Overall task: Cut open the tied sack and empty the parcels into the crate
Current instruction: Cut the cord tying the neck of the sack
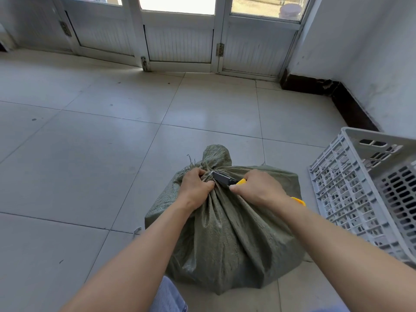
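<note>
Two-handed on green sack [229, 239] sitting on floor [90, 154]: grips bunched neck just under tie [209, 175] with left hand [195, 188], holds yellow cutter [222, 178] in right hand [258, 190], dark blade at tie, white crate [351, 194] near on right.

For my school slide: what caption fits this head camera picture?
Left hand grips the tied sack; right hand holds a yellow knife at the tie.

Tiled floor [90, 154] bears green sack [229, 239] beside grey crate [351, 188].
</note>
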Available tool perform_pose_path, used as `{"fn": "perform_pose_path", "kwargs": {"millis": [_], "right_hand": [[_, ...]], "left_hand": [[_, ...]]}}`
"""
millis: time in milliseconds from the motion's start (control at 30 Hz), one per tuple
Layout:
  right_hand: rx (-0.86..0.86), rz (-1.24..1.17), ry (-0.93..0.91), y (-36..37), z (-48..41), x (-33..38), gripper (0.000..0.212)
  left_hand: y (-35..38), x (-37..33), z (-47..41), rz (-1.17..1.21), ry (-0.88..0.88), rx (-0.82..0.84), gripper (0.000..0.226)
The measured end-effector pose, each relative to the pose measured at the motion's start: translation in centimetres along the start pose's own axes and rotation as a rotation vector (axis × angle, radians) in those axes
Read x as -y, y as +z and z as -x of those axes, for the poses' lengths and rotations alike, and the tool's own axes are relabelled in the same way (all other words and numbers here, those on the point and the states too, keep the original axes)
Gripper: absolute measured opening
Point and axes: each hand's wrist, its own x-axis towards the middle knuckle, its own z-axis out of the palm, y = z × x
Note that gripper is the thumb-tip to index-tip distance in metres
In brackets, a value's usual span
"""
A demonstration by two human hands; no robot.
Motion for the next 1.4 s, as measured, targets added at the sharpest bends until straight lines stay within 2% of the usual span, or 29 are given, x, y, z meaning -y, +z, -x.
{"fn": "perform_pose_path", "kwargs": {"millis": [33,100,167,233,300,400,467,500,600,667,700,800,833,867,933,967,1000,1033,1133,1167,1233,1267,1400], "right_hand": [[0.046,-0.074,0.021,-0.4,-0.2,0.1,0.037],[0.024,-0.010,0.003,-0.8,0.0,0.6,0.035],[-0.161,0.258,-0.060,-0.7,0.7,1.5,0.034],[-0.263,0.368,-0.115,0.0,1.3,2.3,0.033],[-0.185,0.230,-0.027,0.5,0.9,2.1,0.035],[0.081,-0.302,0.157,0.2,-0.2,1.2,0.038],[0.147,-0.486,0.213,0.1,-0.3,1.2,0.039],[0.103,-0.397,0.185,0.2,-0.2,1.2,0.038],[-0.162,0.138,0.049,0.4,0.8,2.1,0.036],[-0.206,0.240,-0.016,0.4,1.4,2.7,0.035],[-0.173,0.165,0.022,0.4,1.2,2.8,0.036],[0.117,-0.440,0.241,-0.2,0.3,2.7,0.032],[0.162,-0.549,0.273,-0.3,0.3,2.7,0.031],[0.142,-0.515,0.271,-0.3,0.5,2.7,0.032],[-0.060,-0.124,0.176,0.3,0.9,2.6,0.037],[-0.150,-0.024,0.130,0.6,1.0,2.7,0.037],[-0.168,-0.010,0.128,0.7,1.1,2.8,0.037],[-0.150,-0.088,0.142,0.7,0.9,2.7,0.036],[0.061,-0.676,0.329,-0.1,-0.5,2.4,0.029],[0.048,-0.700,0.318,-0.4,-1.2,2.1,0.033],[-0.067,-0.467,0.280,-0.5,-1.8,1.2,0.043],[-0.091,-0.383,0.256,-0.8,-1.9,0.8,0.041],[0.095,-0.319,0.176,-2.4,-1.1,-0.2,0.039]], "left_hand": [[0.1,0.1,0.1,0.005,-0.004,0.006,0.033],[0.2,0.3,0.1,0.016,-0.014,0.007,0.034],[0.2,0.1,0.1,0.018,-0.023,0.000,0.035],[0.2,-0.2,0.0,0.028,-0.032,-0.008,0.035],[0.1,-0.1,0.1,0.051,-0.051,-0.022,0.029],[-0.1,0.2,0.3,0.128,-0.066,-0.028,0.016],[-0.1,0.2,0.3,0.159,-0.069,-0.025,0.013],[-0.1,0.1,0.3,0.161,-0.068,-0.025,0.013],[0.0,-0.3,0.2,0.150,-0.071,-0.018,0.014],[0.0,-0.4,0.2,0.166,-0.077,-0.015,0.013],[-0.1,-0.4,0.2,0.172,-0.081,-0.015,0.010],[-0.4,-0.3,0.2,0.171,-0.083,0.001,0.007],[-0.4,-0.4,0.2,0.164,-0.077,0.009,0.007],[-0.4,-0.6,0.2,0.156,-0.073,0.016,0.006],[-0.4,-0.9,0.1,0.152,-0.072,0.013,0.010],[-0.4,-1.0,0.0,0.153,-0.075,0.008,0.011],[-0.5,-1.0,0.0,0.155,-0.077,0.009,0.010],[-0.6,-1.0,0.1,0.164,-0.080,0.013,0.009],[-0.4,-1.1,0.5,0.200,-0.057,0.079,0.008],[-0.2,-1.3,0.8,0.202,-0.041,0.094,0.012],[0.0,-1.6,0.8,0.186,-0.009,0.091,0.011],[-0.1,-1.6,0.7,0.175,0.008,0.083,0.009],[-0.7,-0.6,0.1,0.132,0.020,0.060,0.017]]}}
